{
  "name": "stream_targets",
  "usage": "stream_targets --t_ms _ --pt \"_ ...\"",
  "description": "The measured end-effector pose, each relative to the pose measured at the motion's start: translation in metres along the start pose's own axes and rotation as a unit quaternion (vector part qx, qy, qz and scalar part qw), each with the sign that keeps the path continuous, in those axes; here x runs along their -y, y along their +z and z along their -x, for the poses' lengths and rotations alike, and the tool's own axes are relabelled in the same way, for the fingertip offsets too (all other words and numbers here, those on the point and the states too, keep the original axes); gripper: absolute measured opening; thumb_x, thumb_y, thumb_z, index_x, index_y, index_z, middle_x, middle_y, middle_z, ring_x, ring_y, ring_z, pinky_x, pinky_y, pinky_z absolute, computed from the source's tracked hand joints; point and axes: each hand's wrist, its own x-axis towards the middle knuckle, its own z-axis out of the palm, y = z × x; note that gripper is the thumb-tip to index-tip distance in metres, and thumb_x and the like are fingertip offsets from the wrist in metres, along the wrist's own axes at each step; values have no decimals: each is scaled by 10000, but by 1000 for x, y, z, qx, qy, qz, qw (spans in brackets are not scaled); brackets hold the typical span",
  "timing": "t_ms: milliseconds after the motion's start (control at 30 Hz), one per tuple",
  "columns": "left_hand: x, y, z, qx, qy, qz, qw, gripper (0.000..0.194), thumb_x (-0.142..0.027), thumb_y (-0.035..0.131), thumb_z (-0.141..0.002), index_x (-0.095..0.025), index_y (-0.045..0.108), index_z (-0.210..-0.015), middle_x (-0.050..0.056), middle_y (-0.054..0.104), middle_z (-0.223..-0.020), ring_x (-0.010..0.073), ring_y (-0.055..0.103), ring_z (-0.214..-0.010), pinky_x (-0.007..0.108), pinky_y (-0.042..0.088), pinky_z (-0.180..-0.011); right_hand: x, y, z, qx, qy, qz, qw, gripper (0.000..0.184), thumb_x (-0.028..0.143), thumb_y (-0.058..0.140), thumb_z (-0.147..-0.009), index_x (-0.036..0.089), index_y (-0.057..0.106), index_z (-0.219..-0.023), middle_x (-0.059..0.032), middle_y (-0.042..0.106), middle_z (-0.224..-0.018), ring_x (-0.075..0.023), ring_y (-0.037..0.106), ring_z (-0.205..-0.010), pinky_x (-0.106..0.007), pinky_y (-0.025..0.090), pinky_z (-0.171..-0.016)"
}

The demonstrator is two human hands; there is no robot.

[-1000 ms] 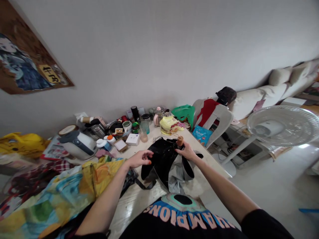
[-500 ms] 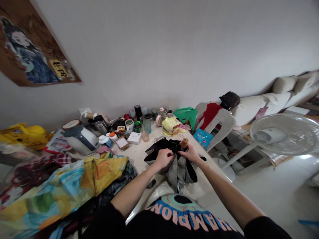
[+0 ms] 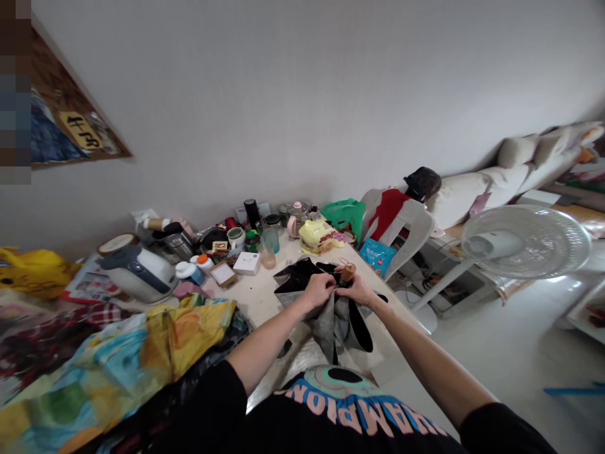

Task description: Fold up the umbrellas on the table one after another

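A folded-down umbrella (image 3: 333, 321), black on one side and silver-grey on the other, lies loosely bunched on the table in front of me. Its short brown handle (image 3: 348, 272), with a thin cord loop, points away from me. My left hand (image 3: 320, 291) is closed, pinching the fabric near the handle. Close beside it, my right hand (image 3: 355, 290) is closed around the umbrella just below the handle. The folds partly hide the fingertips of both hands.
Left of me lie a colourful cloth (image 3: 179, 340) and an electric kettle (image 3: 137, 271). A white box (image 3: 246, 263), cups, bottles and a yellow package (image 3: 316, 236) stand towards the wall. On the right are a white chair (image 3: 410, 230) and a standing fan (image 3: 524, 243).
The view has turned slightly right, so the surroundings shift left. Both hands keep their grip on the umbrella; the left hand has come a little closer to the right.
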Motion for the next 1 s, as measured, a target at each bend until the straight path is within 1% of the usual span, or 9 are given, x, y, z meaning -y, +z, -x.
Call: stream_targets --t_ms 200,267,367,433,500,600,700,800,1000 --pt "-4 -1 14 9 32 21 999 281 -68 541 -759 -158 723 -953 52 716 -912 170 638 -824 281 490 -800 -1 9 -2 5 4 -7 1000 261 308 652 -683 198 677 -919 -36 707 -895 -241 650 -879 -411 509 -876" --pt "-6 -8 26 -18 42 24 999 325 -74 533 -777 -153 687 -1052 71 699 -983 175 636 -875 287 493 -828 -1 11 -2 2 7 -5 1000 223 291 619 -698 204 678 -895 -32 711 -877 -237 652 -865 -405 509 -864" --pt "-1 -27 49 -172 33 13 985 258 -139 506 -848 -172 650 -1060 84 658 -1011 177 617 -898 288 498 -811 0 10 -1 -9 9 0 1000 226 280 624 -681 211 686 -887 -35 712 -921 -249 645 -915 -415 489 -896" --pt "10 -44 64 -303 -22 -15 953 191 -207 505 -879 -186 631 -1020 81 630 -991 178 599 -866 296 500 -789 1 9 0 -16 13 5 1000 232 289 639 -673 208 691 -884 -39 709 -926 -256 641 -922 -422 482 -904" --pt "27 -59 77 -356 -100 -44 928 167 -247 538 -866 -176 621 -991 79 608 -957 182 583 -818 313 499 -771 1 9 1 -19 17 7 1000 238 295 642 -671 202 692 -885 -41 708 -907 -257 640 -906 -420 489 -887" --pt "50 -67 87 -289 -165 -57 941 191 -253 619 -803 -152 647 -962 78 616 -916 196 589 -790 343 500 -768 0 10 0 -23 23 7 999 238 295 637 -665 202 686 -878 -33 703 -871 -249 635 -871 -403 503 -845" --pt "57 -59 84 -205 -140 -49 967 175 -211 628 -791 -179 692 -951 60 672 -913 199 623 -851 336 495 -818 -2 14 -2 -28 28 8 999 233 291 638 -651 208 678 -866 -17 693 -817 -233 626 -810 -386 513 -798" --pt "53 -46 70 -139 -106 -42 984 180 -177 565 -833 -213 723 -910 30 712 -893 171 645 -855 296 491 -828 -3 16 -5 -30 28 7 999 238 286 635 -646 201 673 -865 -10 684 -777 -222 620 -764 -379 516 -769" --pt "36 -33 30 -76 -73 -53 993 192 -174 558 -838 -192 742 -892 55 709 -873 193 640 -847 309 468 -811 0 16 -5 -21 19 -5 1000 294 278 647 -644 180 685 -919 -36 708 -864 -242 641 -830 -408 513 -825"
